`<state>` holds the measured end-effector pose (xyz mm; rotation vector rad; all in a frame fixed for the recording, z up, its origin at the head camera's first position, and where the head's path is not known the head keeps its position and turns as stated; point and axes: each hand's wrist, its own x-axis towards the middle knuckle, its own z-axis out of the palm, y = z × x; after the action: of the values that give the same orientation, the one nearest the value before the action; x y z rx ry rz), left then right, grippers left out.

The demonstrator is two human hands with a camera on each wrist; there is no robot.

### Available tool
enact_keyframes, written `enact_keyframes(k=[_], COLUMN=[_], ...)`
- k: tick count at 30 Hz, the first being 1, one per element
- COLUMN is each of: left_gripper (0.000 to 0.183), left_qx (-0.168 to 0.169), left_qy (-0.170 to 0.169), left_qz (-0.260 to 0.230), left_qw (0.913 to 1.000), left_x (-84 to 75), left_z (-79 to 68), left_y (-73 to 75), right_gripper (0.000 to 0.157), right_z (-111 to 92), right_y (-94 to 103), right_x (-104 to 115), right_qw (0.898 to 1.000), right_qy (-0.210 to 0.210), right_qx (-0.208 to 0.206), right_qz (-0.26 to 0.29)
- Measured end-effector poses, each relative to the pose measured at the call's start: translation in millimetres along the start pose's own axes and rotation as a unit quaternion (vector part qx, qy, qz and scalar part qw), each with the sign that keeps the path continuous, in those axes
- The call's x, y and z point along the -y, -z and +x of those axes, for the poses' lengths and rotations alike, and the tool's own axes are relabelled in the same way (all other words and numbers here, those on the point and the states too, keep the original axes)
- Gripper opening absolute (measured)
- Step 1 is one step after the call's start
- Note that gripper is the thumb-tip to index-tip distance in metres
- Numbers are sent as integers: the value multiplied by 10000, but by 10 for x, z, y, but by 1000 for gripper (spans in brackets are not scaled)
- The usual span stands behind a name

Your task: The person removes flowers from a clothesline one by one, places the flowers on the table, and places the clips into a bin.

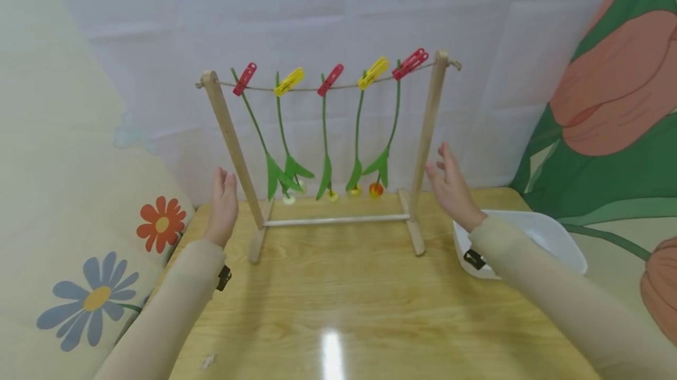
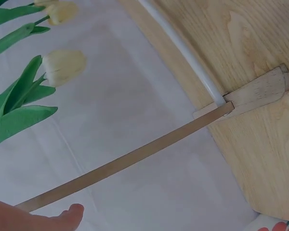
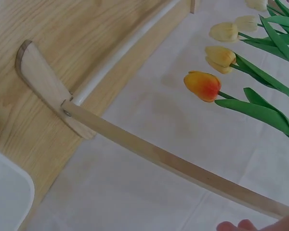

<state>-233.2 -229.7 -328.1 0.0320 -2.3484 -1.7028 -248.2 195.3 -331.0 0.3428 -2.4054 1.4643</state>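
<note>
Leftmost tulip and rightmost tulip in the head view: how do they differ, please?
The leftmost tulip has a pale cream bloom; the rightmost tulip has an orange-red one. The leftmost tulip's stem slants down rightward, while the rightmost tulip's curves down leftward. Both hang bloom-down from the cord and have green leaves.

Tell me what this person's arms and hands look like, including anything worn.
The left sleeve and right sleeve are long, plain and pale beige. A small black fitting shows at the left wrist, a similar one at the right. The left hand and right hand wear no gloves.
</note>
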Motion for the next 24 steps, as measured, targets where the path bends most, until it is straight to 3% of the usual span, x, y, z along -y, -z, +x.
enact_keyframes(k=[5, 11, 16, 19, 24], left_gripper=[66, 70, 67, 66, 64], left_qx=[-101, 27, -140, -79, -102], left_qy=[88, 112, 189, 295, 137], left_qz=[39, 261, -136, -254, -496], left_qw=[9999, 9996, 9996, 9992, 9986], left_x=[-68, -107, -70, -51, -91], left_z=[106, 213, 238, 234, 290], left_y=[76, 180, 180, 160, 95], right_gripper=[61, 59, 58, 57, 57], right_z=[116, 274, 378, 427, 521], right_y=[16, 70, 81, 70, 59], right_x=[38, 98, 129, 120, 107], right_qw=[9998, 9995, 9985, 9983, 9975], right_qy=[-86, -7, 149, 63, -152], right_qx=[-84, -247, -309, -289, -402], right_qz=[149, 207, 426, 505, 554])
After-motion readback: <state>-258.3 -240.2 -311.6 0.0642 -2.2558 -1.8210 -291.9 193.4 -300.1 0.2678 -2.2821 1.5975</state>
